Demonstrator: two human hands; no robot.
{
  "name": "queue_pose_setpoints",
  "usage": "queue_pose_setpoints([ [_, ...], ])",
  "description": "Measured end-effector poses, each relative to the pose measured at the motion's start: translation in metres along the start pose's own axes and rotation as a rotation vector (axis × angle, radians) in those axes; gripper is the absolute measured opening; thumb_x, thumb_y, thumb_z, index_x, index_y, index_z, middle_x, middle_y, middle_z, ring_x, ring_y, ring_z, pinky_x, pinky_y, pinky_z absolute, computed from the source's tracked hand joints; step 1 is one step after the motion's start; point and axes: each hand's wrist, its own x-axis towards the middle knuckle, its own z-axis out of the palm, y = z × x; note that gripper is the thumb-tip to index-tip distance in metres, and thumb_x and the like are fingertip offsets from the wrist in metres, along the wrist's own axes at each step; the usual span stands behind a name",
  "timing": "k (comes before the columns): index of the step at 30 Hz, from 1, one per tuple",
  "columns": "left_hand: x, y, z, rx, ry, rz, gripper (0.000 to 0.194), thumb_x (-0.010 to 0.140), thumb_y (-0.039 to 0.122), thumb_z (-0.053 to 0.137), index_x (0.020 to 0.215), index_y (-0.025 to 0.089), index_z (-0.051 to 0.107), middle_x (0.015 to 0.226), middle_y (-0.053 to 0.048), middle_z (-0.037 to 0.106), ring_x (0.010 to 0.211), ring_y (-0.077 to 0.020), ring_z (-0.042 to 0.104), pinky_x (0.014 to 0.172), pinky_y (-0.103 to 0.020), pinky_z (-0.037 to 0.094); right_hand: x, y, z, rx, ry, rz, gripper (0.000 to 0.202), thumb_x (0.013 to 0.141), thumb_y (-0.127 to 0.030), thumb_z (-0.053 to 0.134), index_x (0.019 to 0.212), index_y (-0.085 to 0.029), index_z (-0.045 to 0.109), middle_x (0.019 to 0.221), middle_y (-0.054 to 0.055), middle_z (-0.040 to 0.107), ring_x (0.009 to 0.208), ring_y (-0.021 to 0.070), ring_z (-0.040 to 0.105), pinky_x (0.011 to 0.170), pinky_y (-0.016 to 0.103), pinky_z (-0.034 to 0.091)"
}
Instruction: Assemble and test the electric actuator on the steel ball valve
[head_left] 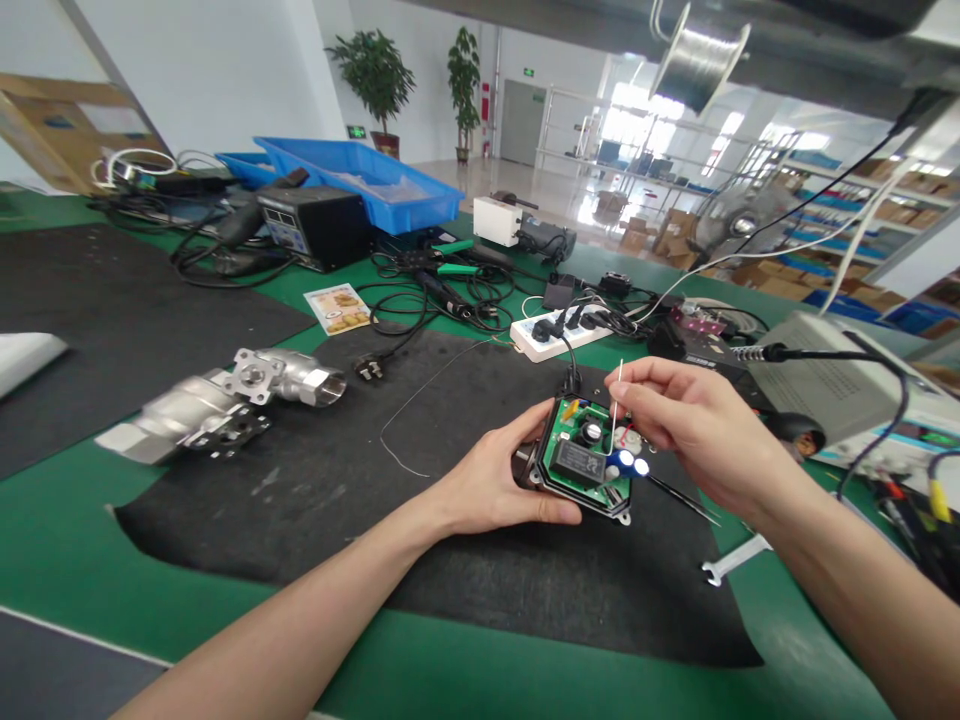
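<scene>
My left hand (499, 480) is wrapped round the left and lower sides of a black housing with a green circuit board (559, 440) facing up. On the board are a black block, blue capacitors and a round dark part. My right hand (675, 410) pinches a thin white stick (616, 400) between thumb and fingers, upright over the board's upper right. The stick's lower end is down among the components; whether it touches one is unclear. Dark tweezers (684, 498) lie just right of the housing, on the black mat (315, 500).
Metal valve bodies (225, 400) lie at the left. Behind the hands are a white power strip (559, 330), tangled cables, a black soldering station (315, 225) and a blue tray (360, 180). A wrench (735, 560) and a beige instrument (817, 390) are at the right; a wire spool (699, 62) hangs above.
</scene>
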Motion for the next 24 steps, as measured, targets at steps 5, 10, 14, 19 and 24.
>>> queue_pose_setpoints([
  [5,0.0,0.001,0.001,-0.022,0.004,0.015,0.104,0.067,0.04,0.095,0.155,0.023,0.042,0.142,-0.01,0.064,0.129,-0.033,0.063,0.112,-0.044,0.049,-0.017,-0.008,0.0,-0.248,0.041,-0.258,0.014,0.096,-0.034,0.071,0.1,-0.022,0.067,0.083,-0.001,0.07,0.06,0.0089,0.052,0.052,0.022,0.039],
  [10,0.0,0.0,0.0,-0.019,0.004,0.024,0.105,0.066,0.039,0.096,0.155,0.023,0.042,0.142,-0.009,0.064,0.129,-0.032,0.063,0.112,-0.042,0.048,-0.044,-0.01,0.0,-0.706,0.241,-0.541,0.007,0.096,-0.024,0.07,0.101,-0.027,0.065,0.091,-0.002,0.073,0.074,0.0122,0.066,0.064,0.022,0.05],
  [14,0.0,0.0,-0.001,-0.006,0.006,0.017,0.105,0.067,0.037,0.096,0.155,0.023,0.041,0.143,-0.009,0.064,0.129,-0.0317,0.062,0.112,-0.042,0.048,-0.054,-0.005,0.001,-0.969,0.333,-0.699,0.012,0.096,-0.02,0.069,0.104,-0.028,0.064,0.092,-0.002,0.076,0.071,0.0132,0.07,0.064,0.023,0.051],
  [19,0.0,0.0,0.0,-0.021,0.008,0.002,0.106,0.066,0.039,0.096,0.155,0.022,0.041,0.143,-0.011,0.064,0.13,-0.0332,0.062,0.113,-0.044,0.048,-0.061,-0.001,0.003,-1.067,0.349,-0.794,0.012,0.098,-0.02,0.066,0.106,-0.029,0.064,0.097,-0.001,0.08,0.08,0.0162,0.076,0.074,0.025,0.057],
  [24,0.0,-0.001,0.0,0.018,0.017,0.01,0.106,0.065,0.039,0.096,0.154,0.023,0.042,0.14,-0.01,0.065,0.132,-0.0344,0.061,0.112,-0.045,0.049,-0.073,0.003,0.006,-1.094,0.276,-0.84,0.024,0.099,-0.008,0.057,0.11,-0.027,0.066,0.101,-0.001,0.082,0.086,0.0157,0.079,0.078,0.023,0.059],
])
